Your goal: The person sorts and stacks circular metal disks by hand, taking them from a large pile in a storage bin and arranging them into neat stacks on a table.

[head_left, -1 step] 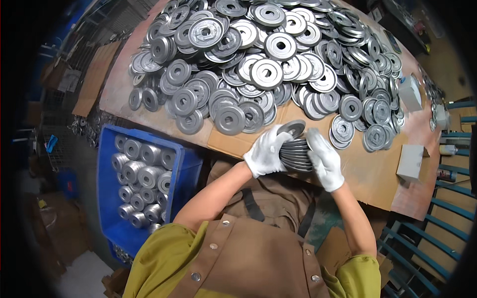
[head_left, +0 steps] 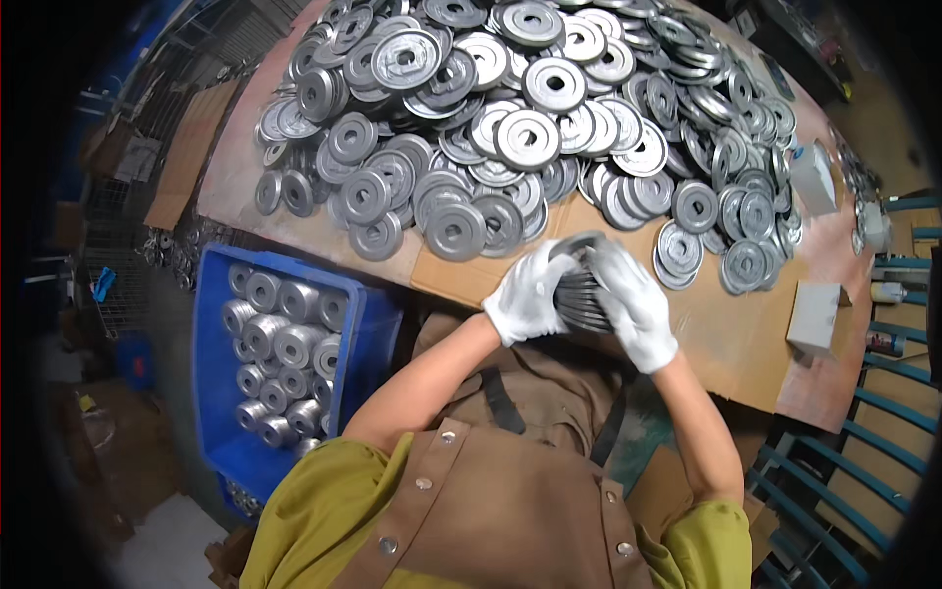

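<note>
A stack of grey metal discs (head_left: 581, 302) is held between my two white-gloved hands, just over the near edge of the table. My left hand (head_left: 527, 297) wraps round the left side of the stack, its thumb across the top disc. Against the right side lies my right hand (head_left: 634, 312), with its fingers pressed over the discs and partly hiding them. The discs stand face to face, rims showing as dark ridges. Beyond my hands rises a large heap of similar metal discs (head_left: 530, 140), each with a hole in its middle.
Flat cardboard (head_left: 726, 339) covers the table's near part. Left of my body, a blue crate (head_left: 368, 329) holds several stacks of discs. A small white box (head_left: 813, 316) stands at the table's right, with another white box (head_left: 813, 181) farther back. Blue-green slats (head_left: 888, 407) run along the far right.
My right hand has moved left and closed in against the stack; earlier its fingers were raised slightly off the discs. The left hand keeps its hold.
</note>
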Tool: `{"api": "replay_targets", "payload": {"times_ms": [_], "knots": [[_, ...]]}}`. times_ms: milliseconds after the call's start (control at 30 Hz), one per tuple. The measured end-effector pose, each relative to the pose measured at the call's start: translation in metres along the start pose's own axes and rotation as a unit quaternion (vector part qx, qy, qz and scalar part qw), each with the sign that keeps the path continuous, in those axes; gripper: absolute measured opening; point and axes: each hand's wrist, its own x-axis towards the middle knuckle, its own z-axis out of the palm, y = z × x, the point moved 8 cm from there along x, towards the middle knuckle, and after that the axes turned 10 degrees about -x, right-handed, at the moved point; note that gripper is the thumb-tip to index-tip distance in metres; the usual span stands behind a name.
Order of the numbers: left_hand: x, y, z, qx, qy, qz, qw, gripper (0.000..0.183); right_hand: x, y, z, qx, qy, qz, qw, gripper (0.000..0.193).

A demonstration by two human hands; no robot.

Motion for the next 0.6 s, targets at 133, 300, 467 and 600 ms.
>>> {"api": "replay_targets", "payload": {"times_ms": [133, 300, 467, 600], "knots": [[-0.004, 0.000, -0.005, -0.095, -0.039, 0.036, 0.994, 0.076, 0.040, -0.047, 0.021, -0.081, -0.140, -0.166, 0.973, 0.040], [0.002, 0.018, -0.003, 0.013, -0.012, 0.009, 1.000, 0.075, -0.055, 0.070, 0.012, 0.042, -0.032, 0.155, 0.986, 0.035], [0.010, 0.040, 0.006, 0.065, -0.030, 0.070, 0.995, 0.102, -0.073, 0.080, -0.002, 0.218, 0.115, 0.325, 0.913, 0.038], [0.017, 0.038, 0.026, 0.060, -0.021, 0.003, 0.998, 0.120, -0.081, 0.078, -0.009, 0.282, 0.178, 0.323, 0.886, 0.039]]}}
